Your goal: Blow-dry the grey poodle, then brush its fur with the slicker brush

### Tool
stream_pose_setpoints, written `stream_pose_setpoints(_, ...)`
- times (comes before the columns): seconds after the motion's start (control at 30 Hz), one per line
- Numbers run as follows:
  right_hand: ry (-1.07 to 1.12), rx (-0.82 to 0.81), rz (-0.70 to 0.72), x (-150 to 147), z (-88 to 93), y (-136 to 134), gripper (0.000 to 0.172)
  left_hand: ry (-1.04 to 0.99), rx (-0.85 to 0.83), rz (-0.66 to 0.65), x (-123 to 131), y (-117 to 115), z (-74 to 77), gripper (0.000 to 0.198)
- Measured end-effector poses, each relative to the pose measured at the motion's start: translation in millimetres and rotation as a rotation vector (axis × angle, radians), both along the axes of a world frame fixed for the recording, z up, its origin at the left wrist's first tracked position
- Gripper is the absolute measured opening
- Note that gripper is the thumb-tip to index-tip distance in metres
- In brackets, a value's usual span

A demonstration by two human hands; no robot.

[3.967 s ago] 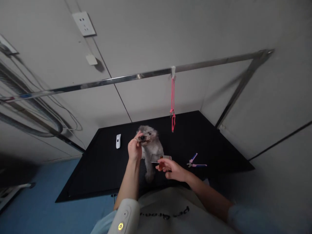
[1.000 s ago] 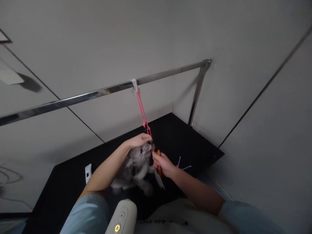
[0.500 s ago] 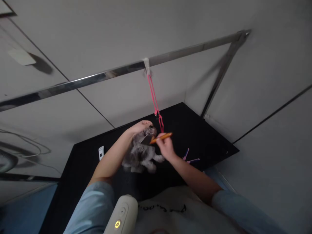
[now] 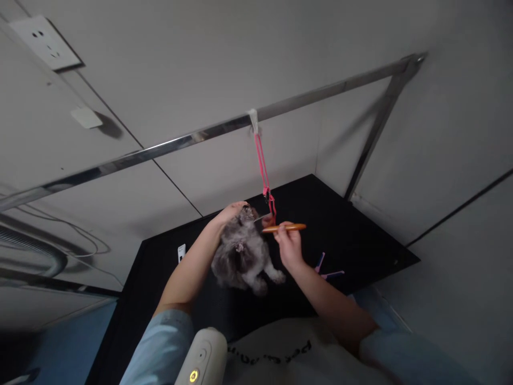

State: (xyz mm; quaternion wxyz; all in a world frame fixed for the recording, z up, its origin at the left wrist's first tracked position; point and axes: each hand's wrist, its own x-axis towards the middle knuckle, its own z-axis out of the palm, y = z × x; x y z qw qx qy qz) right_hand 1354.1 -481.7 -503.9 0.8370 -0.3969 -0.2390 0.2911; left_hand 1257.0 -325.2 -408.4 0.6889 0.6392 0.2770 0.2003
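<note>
A small grey curly-haired dog (image 4: 244, 251) is on the black table, its pale front paws toward the right. My left hand (image 4: 232, 212) is closed on the dog's head from the far left side; its fingertips are partly hidden by fur. In my right hand (image 4: 289, 240) is the orange wooden handle of a slicker brush (image 4: 286, 228). The brush's thin metal head, turned edge-on, points left close to the dog's face. Just beyond the brush, a pink grooming loop (image 4: 261, 160) hangs down; where its lower end goes is hidden.
The black table (image 4: 320, 214) stands against a pale wall. A metal bar (image 4: 192, 138) crosses above it and carries the loop. Purple-handled scissors (image 4: 326, 270) lie at the right, a white device (image 4: 181, 252) at the left. A pale rounded device (image 4: 204, 355) is near my chest.
The brush has moved from against the dog's face and chest out to the right, and its head has turned edge-on. My left hand stays at the dog's head. The whole view has shifted.
</note>
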Motion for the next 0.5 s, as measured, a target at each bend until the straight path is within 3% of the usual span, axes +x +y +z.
stream_pose_setpoints(0.1, -0.147, -0.068, 0.145, -6, 2.7, -5, 0.029, 0.013, 0.027, 0.000, -7, 0, 1.3, 0.015)
stream_pose_setpoints(0.2, -0.136, -0.034, -0.017, -2, 14.8, -9, 0.024, 0.046, 0.054, 0.010, -12, -3, 2.5, 0.012)
stream_pose_setpoints(0.27, -0.250, -0.014, -0.085, 2, 26.6, -14, 0.019, 0.077, 0.056, 0.025, -11, -7, 2.4, 0.009)
stream_pose_setpoints(0.4, -0.605, -0.052, 0.164, 1, 48.7, -23, 0.013, 0.101, 0.044, 0.062, -4, -13, -1.1, 0.007)
stream_pose_setpoints(0.43, -0.611, -0.055, 0.132, 1, 52.5, -24, 0.013, 0.094, 0.042, 0.063, -2, -14, -2.2, 0.007)
stream_pose_setpoints(0.5, -0.554, -0.013, -0.067, 3, 57.0, -26, 0.011, 0.064, 0.040, 0.058, -1, -16, -4.0, 0.005)
